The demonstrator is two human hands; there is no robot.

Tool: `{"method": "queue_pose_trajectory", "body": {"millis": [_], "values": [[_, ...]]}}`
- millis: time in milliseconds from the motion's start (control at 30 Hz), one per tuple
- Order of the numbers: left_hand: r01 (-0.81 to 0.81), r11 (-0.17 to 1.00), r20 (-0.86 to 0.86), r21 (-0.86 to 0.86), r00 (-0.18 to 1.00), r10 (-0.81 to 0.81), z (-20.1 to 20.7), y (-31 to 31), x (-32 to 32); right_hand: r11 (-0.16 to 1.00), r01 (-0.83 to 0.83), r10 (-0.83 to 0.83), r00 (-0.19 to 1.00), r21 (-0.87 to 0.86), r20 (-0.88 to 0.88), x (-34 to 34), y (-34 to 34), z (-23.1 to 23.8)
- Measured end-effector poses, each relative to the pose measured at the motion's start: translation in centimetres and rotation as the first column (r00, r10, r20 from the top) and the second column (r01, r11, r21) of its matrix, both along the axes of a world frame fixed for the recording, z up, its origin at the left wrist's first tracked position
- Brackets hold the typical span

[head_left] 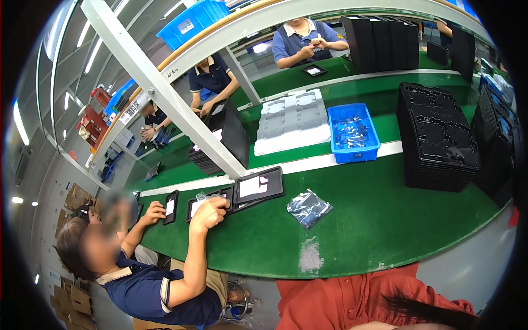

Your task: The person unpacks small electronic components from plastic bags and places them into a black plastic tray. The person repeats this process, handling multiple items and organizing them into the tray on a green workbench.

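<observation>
Neither of my hands shows; only my red shirt point(352, 297) is at the lower edge of the head view. Straight ahead of it on the green tabletop point(374, 220) lies a clear plastic bag point(309, 209) with small dark parts inside. Beyond the bag stands a blue bin point(355, 155) holding several small bagged parts. A tall stack of black moulded trays point(438, 132) rises at the right. To the left, a shallow black tray point(258, 186) with white and pink pieces in it rests over other trays.
At my left a co-worker in navy point(159, 291) reaches over small black trays point(171, 208), one hand at some clear plastic. A white post point(165, 93) slants across the bench. White plastic trays point(291, 122) lie behind it. Other people work across the bench.
</observation>
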State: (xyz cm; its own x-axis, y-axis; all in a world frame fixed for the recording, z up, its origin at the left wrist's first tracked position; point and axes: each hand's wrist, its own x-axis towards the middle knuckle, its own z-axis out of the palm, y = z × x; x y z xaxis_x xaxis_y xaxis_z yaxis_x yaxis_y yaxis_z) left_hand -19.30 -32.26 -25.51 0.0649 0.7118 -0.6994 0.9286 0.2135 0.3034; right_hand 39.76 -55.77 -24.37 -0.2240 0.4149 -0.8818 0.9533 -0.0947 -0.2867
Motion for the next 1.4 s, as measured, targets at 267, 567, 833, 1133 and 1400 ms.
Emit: {"method": "queue_pose_trajectory", "body": {"millis": [267,567,833,1133,1400], "values": [[0.429,0.9,0.14,-0.081,0.899,-0.416,5.1,3.6,3.1,0.986,-0.064,0.082,0.991,0.156,-0.11,-1.5,5.2,7.8],[0.819,0.533,0.549,0.215,0.349,-0.759,24.8,8.2,14.3,0.702,0.004,0.266,0.926,0.712,-0.267,-7.1,15.8,24.7],[0.364,0.437,0.382,0.823,0.215,-0.899,28.3,13.1,25.3,0.261,-0.259,0.695,0.719,0.93,0.005,-16.7,25.1,24.3],[0.223,0.343,0.334,0.913,0.077,-0.939,22.2,15.8,30.2,0.174,-0.442,0.768,0.621,0.88,0.16,-17.8,26.5,21.9],[0.113,0.384,0.365,0.916,0.161,-0.917,24.6,17.6,28.7,0.463,-0.15,0.685,0.686,0.873,-0.245,-17.1,26.7,18.9]]}}
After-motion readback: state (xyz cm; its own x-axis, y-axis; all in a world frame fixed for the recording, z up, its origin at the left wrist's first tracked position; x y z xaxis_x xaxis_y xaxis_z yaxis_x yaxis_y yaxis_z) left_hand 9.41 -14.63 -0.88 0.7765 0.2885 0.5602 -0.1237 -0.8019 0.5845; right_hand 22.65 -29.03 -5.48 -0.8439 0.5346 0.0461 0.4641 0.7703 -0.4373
